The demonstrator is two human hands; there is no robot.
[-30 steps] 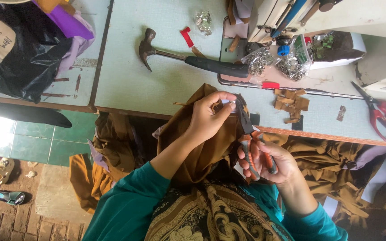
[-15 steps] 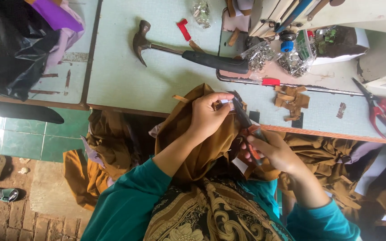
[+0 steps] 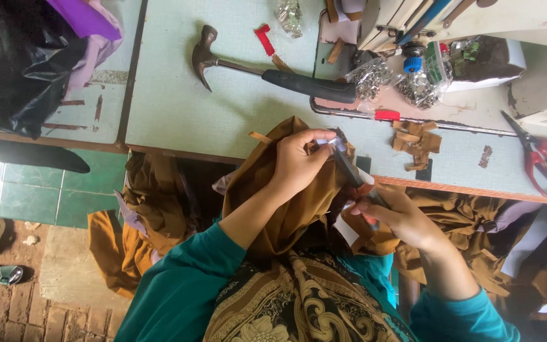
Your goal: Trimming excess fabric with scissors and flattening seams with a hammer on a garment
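Left hand (image 3: 299, 161) pinching brown fabric (image 3: 280, 202) at its edge, above lap | right hand (image 3: 394, 215) closed on dark snips (image 3: 349, 168) just beside | fabric soft, light, floppy — hold near the cut, taut.

The brown cloth (image 3: 286, 209) is a matt woven fabric, soft and creased, and the small cut pieces (image 3: 416, 140) on the pale, smooth, lightly scuffed tabletop (image 3: 178, 107) look like the same stuff. The claw hammer (image 3: 267, 73) has a dull grey metal head and shaft with a black, rubbery matt grip; the scissors (image 3: 539, 158) pair shiny steel blades with glossy red plastic handles. The snaps (image 3: 416, 85) glint like bright metal inside clear, crinkled plastic bags, and the black bag (image 3: 14, 69) is glossy plastic film.
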